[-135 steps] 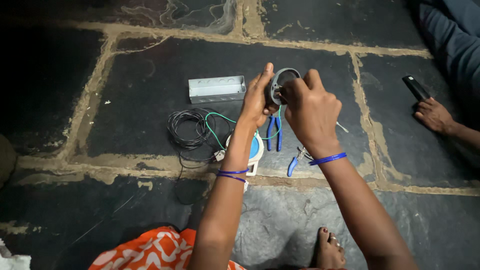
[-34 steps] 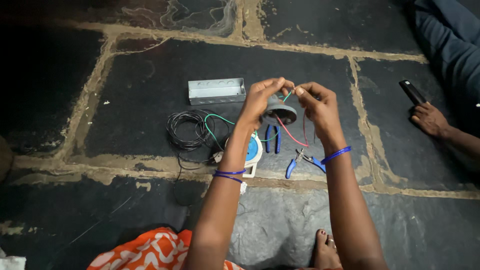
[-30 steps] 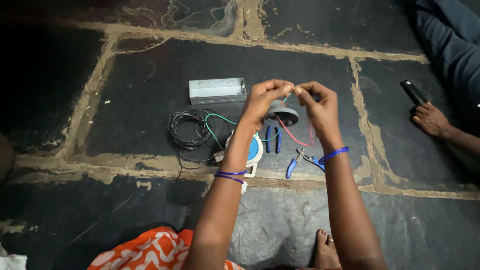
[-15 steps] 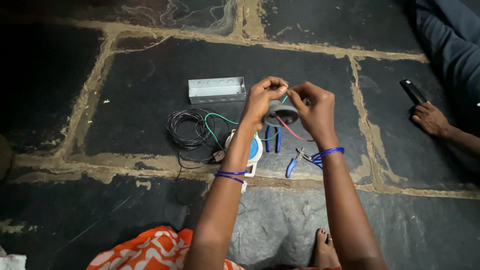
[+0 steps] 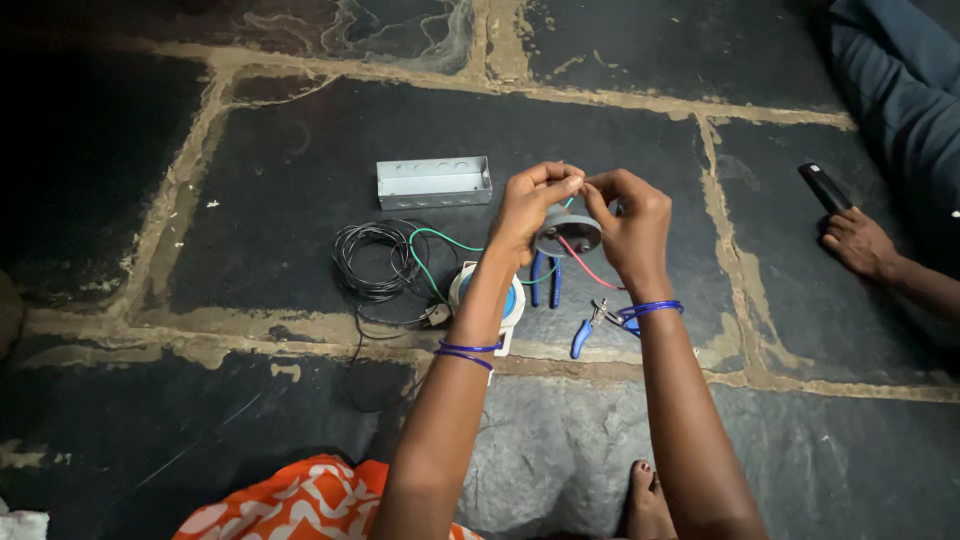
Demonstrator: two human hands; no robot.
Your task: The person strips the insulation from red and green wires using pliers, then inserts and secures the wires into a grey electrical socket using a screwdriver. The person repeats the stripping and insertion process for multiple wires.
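Note:
My left hand (image 5: 532,205) and my right hand (image 5: 628,215) meet above the floor, fingertips pinched together on thin wires at the top of a small round grey fitting (image 5: 567,232). A red wire (image 5: 585,265) and a green wire (image 5: 440,240) hang from the fitting. The green one runs down to a coil of black wire (image 5: 368,260) on the floor. Below my left wrist lies a white and blue round part (image 5: 490,298). Blue bangles ring both wrists.
A grey metal box (image 5: 433,182) lies on the dark stone floor beyond my hands. Blue-handled pliers (image 5: 545,280) and a second blue-handled tool (image 5: 592,328) lie under my hands. At right, another person's hand (image 5: 858,240) rests beside a black object (image 5: 824,187).
Earlier I held the round fitting up with its open face toward me. It now sits lower, and both hands pinch the wires at its top. The hands have barely shifted over the last second.

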